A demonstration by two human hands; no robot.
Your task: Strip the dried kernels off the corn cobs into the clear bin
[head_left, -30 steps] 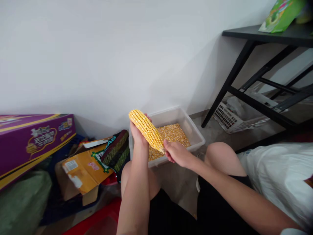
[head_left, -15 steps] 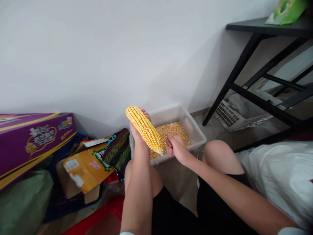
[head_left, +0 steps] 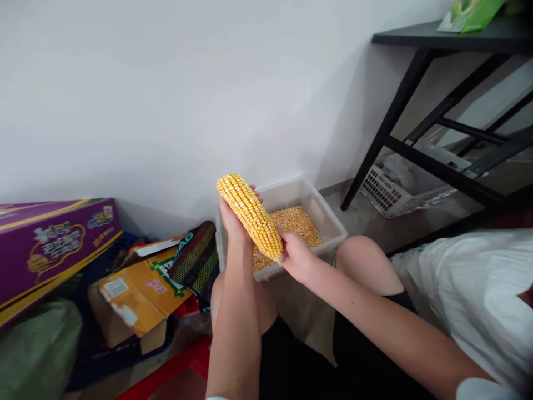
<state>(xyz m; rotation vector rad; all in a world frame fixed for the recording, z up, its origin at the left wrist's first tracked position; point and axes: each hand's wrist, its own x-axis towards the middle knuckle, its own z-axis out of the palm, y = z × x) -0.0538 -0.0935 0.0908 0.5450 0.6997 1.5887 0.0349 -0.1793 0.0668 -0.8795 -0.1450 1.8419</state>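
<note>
A yellow corn cob [head_left: 250, 214], thick with kernels, lies slantwise in my left hand [head_left: 234, 223], its broad end up and to the left. Those fingers are wrapped round it from beneath, with the tips showing on the far side. My right hand [head_left: 298, 256] is closed at the cob's narrow lower end, thumb against its side and the other fingers partly hidden behind it. Below both hands stands a clear plastic bin [head_left: 331, 226] with loose corn kernels [head_left: 297, 222] spread over its bottom.
On the left are a purple carton [head_left: 62, 244], a torn orange cardboard box [head_left: 145, 297] and a mesh bag [head_left: 194, 258]. A black table [head_left: 400, 105] stands at the right, a white basket [head_left: 385, 191] beneath it. A white sack [head_left: 470, 278] lies near my right knee.
My right hand has moved left and up against the cob's lower end, where before it was apart from it. The left hand still holds the cob. The view has shifted slightly.
</note>
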